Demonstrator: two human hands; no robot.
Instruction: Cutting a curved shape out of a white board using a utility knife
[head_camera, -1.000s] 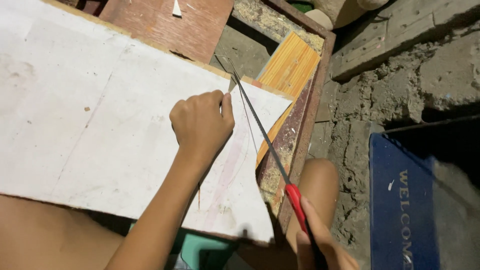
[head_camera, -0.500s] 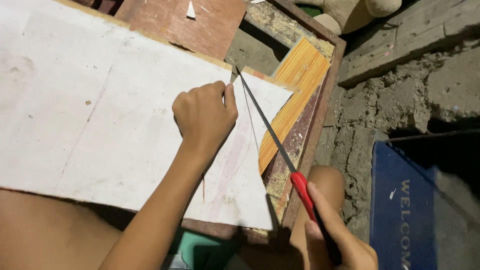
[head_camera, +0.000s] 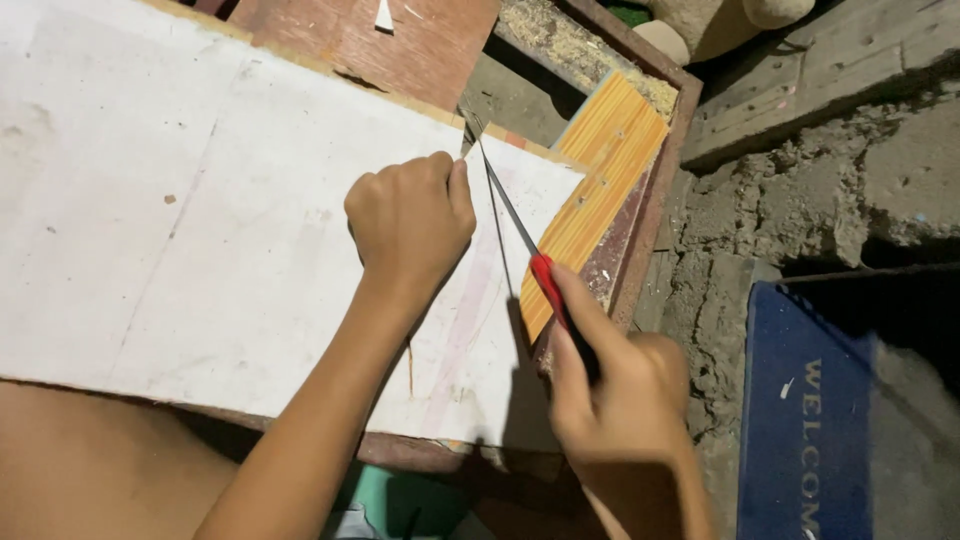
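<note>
right grip on saw, white board beneath

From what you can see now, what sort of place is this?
Probably a rough home work spot on the ground, outdoors or in an unfinished room. The white board lies on scrap wood, the ground is cracked bare concrete, and a blue doormat lies beside it.

Matt white-painted wooden board, scuffed; thin grey metal saw blade with glossy red plastic handle; at 2 o'clock, rough concrete floor.
</note>
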